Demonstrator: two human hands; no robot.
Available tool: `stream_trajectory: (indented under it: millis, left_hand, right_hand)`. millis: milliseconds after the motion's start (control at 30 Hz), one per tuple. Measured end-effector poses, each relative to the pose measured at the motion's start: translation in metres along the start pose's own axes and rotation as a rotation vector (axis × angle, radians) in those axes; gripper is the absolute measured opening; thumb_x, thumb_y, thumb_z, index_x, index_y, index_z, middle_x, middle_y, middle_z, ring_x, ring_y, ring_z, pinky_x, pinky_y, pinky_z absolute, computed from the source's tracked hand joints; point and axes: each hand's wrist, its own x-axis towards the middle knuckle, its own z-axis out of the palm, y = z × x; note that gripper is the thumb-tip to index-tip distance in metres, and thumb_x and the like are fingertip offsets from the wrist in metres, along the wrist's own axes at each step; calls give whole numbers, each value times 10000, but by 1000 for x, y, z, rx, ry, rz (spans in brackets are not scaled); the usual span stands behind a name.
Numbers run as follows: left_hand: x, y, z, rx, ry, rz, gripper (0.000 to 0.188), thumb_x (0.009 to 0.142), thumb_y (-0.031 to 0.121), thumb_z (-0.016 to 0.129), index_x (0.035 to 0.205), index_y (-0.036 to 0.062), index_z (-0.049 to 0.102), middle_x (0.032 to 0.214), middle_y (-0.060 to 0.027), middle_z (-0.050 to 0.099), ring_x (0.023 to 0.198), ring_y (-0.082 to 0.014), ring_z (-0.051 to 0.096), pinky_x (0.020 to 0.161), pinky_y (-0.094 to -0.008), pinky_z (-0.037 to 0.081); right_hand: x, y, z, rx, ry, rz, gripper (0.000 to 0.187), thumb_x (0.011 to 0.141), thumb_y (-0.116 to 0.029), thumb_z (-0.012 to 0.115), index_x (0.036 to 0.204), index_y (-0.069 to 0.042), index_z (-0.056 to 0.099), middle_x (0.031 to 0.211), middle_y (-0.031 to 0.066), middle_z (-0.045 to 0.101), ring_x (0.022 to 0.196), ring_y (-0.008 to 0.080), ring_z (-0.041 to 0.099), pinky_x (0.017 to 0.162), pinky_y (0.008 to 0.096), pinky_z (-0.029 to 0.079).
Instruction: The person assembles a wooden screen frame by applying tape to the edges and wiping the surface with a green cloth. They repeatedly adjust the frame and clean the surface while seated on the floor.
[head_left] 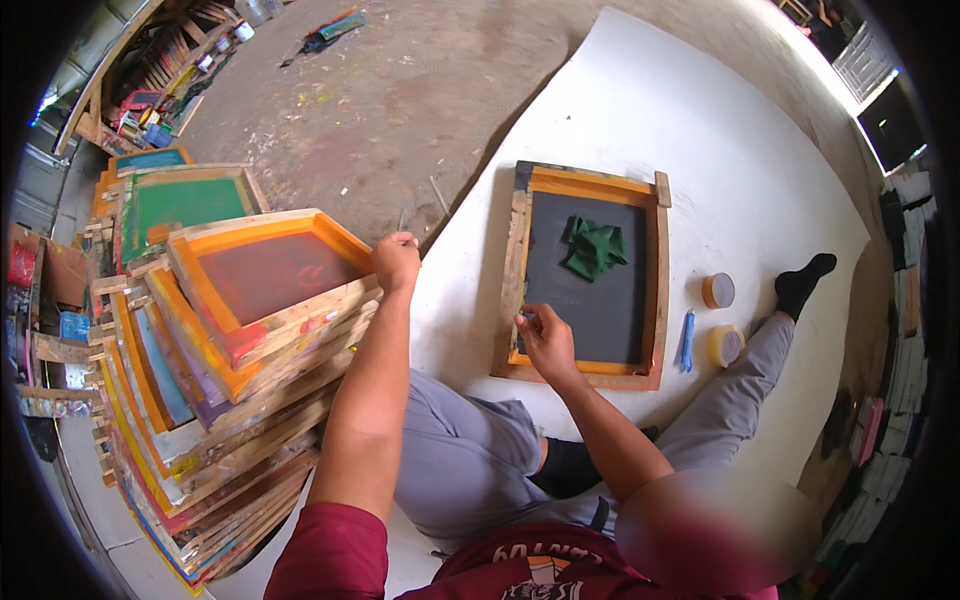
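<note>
the dark-meshed wooden frame (656, 290) lies flat on the white sheet (455, 320), ahead of my right hand (545, 342), its long axis running away from me. my right hand is the nearer: it is over the frame's near left part, fingers curled close to the left rail; i cannot tell whether they pinch anything. my left hand (397, 262) is well apart, off the frame's left side, fingers drawn together beside the corner of the red-meshed frame (300, 322) topping the stack (270, 435); grip and contact cannot be confirmed.

obstruction noted: a crumpled green cloth (595, 250) rests on the mesh beyond my right hand. right of the frame are an orange roll (717, 291), a slim blue tool (688, 341) and a yellow roll (725, 346).
</note>
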Motion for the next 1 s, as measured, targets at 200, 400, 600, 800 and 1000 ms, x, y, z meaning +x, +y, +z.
stream_trajectory:
  millis: [200, 400, 600, 800, 1000]
  left_hand:
    - [6, -12, -13, 273, 79, 231, 185, 829, 161, 833, 901, 57, 698, 876, -152, 761, 831, -369, 737, 761, -456, 576]
    - [-3, 19, -22, 341, -7, 190, 121, 895, 105, 753, 975, 46, 684, 976, -242, 746, 942, -433, 726, 807, -507, 561]
    - [-12, 13, -25, 524, 21, 321, 184, 982, 247, 689, 983, 65, 717, 937, -244, 747, 934, -461, 725, 821, -547, 571]
    - [-29, 46, -38, 732, -117, 253, 354, 996, 410, 667, 997, 62, 731, 934, -225, 756, 941, -447, 730, 788, -548, 576]
    - [-87, 31, -7, 429, -186, 612, 112, 867, 214, 800, 840, 142, 718, 909, -97, 672, 941, -354, 635, 830, -465, 512]
  right_hand:
    - [-9, 5, -16, -39, -25, 7, 293, 981, -248, 748, 1134, -4, 696, 827, 151, 698, 704, 255, 650, 675, 379, 526]
    - [-22, 27, -58, -136, 32, -29, 272, 963, -231, 757, 1128, -20, 709, 882, 166, 701, 744, 283, 664, 701, 399, 538]
    - [-36, 57, -121, -246, 82, 6, 259, 946, -212, 772, 1127, -33, 727, 903, 154, 725, 753, 264, 683, 712, 375, 550]
    - [-41, 65, -158, -317, 74, 159, 255, 957, -283, 737, 1097, -69, 741, 1030, 128, 762, 886, 301, 735, 791, 406, 559]
    - [-52, 80, -146, -303, 28, 60, 215, 929, -212, 704, 1074, -62, 754, 1015, 147, 747, 932, 330, 714, 816, 433, 555]
